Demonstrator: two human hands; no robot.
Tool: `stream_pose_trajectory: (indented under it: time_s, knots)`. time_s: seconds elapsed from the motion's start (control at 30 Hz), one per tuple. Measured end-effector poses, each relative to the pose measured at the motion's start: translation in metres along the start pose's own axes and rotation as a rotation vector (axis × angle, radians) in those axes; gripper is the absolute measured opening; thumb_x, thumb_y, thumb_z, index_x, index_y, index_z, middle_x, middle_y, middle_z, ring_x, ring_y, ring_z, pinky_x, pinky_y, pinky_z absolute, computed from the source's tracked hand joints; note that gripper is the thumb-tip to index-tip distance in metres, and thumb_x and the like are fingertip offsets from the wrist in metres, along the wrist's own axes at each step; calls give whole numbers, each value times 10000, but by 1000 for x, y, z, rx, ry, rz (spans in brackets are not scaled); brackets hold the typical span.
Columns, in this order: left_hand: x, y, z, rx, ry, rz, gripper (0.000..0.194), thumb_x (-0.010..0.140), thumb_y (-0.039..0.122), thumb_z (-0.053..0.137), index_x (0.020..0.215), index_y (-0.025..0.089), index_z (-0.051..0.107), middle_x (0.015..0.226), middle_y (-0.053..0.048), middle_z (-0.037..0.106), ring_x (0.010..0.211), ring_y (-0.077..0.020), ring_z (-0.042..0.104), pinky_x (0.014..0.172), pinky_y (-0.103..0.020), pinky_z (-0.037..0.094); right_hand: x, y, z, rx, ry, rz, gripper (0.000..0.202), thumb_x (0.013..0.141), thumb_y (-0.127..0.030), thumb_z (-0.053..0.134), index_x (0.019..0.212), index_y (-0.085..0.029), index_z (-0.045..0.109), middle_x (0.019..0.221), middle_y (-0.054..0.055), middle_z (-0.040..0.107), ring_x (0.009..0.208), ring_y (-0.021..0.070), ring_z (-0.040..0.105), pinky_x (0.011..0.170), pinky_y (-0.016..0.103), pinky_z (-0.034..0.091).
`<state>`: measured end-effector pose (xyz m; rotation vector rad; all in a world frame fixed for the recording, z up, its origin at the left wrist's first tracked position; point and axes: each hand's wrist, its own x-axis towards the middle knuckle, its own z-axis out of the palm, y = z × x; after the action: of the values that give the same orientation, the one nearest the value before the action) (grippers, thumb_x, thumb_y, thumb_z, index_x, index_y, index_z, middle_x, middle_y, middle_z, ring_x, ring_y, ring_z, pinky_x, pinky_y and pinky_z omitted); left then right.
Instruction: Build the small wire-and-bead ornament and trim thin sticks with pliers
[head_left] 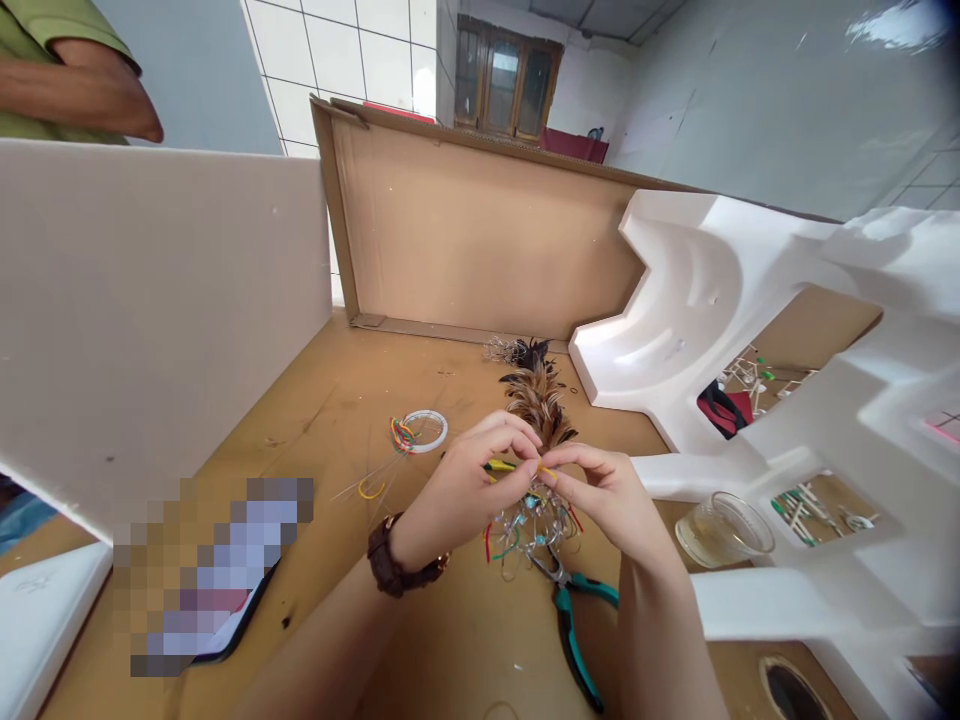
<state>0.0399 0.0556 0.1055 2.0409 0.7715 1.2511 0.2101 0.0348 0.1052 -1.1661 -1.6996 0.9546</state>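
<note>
My left hand (487, 468) and my right hand (600, 488) meet above the tabletop, fingertips nearly touching. Both pinch a short yellow strand (551, 472); its exact kind is hard to make out. Just below them lies a beaded wire ornament (529, 525) with clear and turquoise beads and loose red and green ends. Past my fingertips is a row of brown and black feathers (536, 400). A yellow-green object (498, 466) shows partly behind my left fingers. Teal-handled pliers (574, 610) lie by my right forearm, jaws towards the ornament.
A ring with coloured threads (427, 432) lies left of the feathers, tangled wire (504, 348) beyond. A phone (232, 570) rests at left. White foam (675, 300) and a glass cup (724, 530) stand right. A cardboard wall (480, 230) closes the back; a person's arm (82, 90) shows upper left.
</note>
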Motion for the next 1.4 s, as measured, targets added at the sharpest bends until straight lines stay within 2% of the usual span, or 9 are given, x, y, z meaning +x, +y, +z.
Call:
stream_pose_trajectory:
  time_s: [0.2, 0.43, 0.63, 0.73, 0.87, 0.97, 1.1, 1.23, 1.4]
  knots:
    - [1, 1, 1, -15, -6, -7, 106, 785, 154, 487, 725, 167, 573, 879, -45, 561, 844, -134, 536, 758, -261, 423, 2, 4, 1, 65, 0, 6, 120, 717, -297, 628, 731, -180, 604, 694, -3, 591, 654, 121, 529, 614, 243, 432]
    - [1, -10, 0, 131, 35, -24, 93, 780, 135, 475, 729, 169, 545, 854, -36, 554, 838, -136, 519, 756, -258, 402, 4, 1, 4, 77, 77, -203, 27, 713, -161, 605, 693, -174, 594, 784, 35, 601, 766, 151, 558, 717, 291, 438]
    - [1, -15, 2, 256, -32, -66, 106, 791, 160, 451, 723, 177, 531, 744, -7, 548, 709, -125, 503, 656, -239, 381, 7, 9, 6, 235, 63, -106, 41, 717, -180, 611, 694, -172, 578, 807, 40, 631, 659, 121, 547, 582, 247, 443]
    - [1, -13, 3, 248, -53, -57, 124, 808, 169, 425, 736, 176, 527, 743, -6, 555, 702, -123, 508, 654, -235, 383, 9, 14, 3, 258, 139, -66, 77, 725, -234, 615, 721, -166, 579, 794, 34, 619, 608, 104, 528, 552, 235, 442]
    - [0, -12, 2, 168, -14, -96, 132, 819, 200, 422, 748, 176, 531, 724, 0, 563, 680, -112, 522, 636, -218, 399, 8, 13, 0, 85, 198, -66, 91, 725, -252, 619, 760, -171, 598, 625, -1, 564, 566, 109, 503, 538, 233, 428]
    - [0, -12, 2, 43, 1, -142, 124, 809, 228, 444, 750, 170, 536, 719, -3, 572, 667, -109, 532, 610, -207, 417, 3, 4, 3, -108, 102, -201, 78, 754, -215, 575, 788, -193, 641, 715, 27, 600, 645, 131, 531, 583, 249, 439]
    - [1, -11, 0, -181, -26, -282, 128, 784, 260, 480, 741, 152, 534, 636, 14, 544, 569, -88, 499, 525, -189, 410, -3, -5, 9, -212, 31, -357, 187, 793, -178, 508, 886, -240, 658, 843, 44, 607, 759, 149, 556, 665, 270, 458]
    - [4, -9, -1, -319, -53, -377, 143, 756, 283, 520, 731, 143, 532, 595, 29, 529, 532, -72, 474, 500, -179, 391, -4, -5, 13, -300, 48, -358, 213, 805, -166, 483, 935, -241, 635, 849, 44, 582, 745, 140, 546, 655, 256, 450]
    - [4, -9, -2, -372, -78, -419, 152, 749, 290, 538, 740, 138, 538, 611, 23, 542, 540, -70, 487, 511, -181, 403, -2, -3, 13, -306, 69, -330, 149, 793, -186, 512, 823, -224, 653, 794, 38, 566, 678, 127, 525, 606, 243, 436]
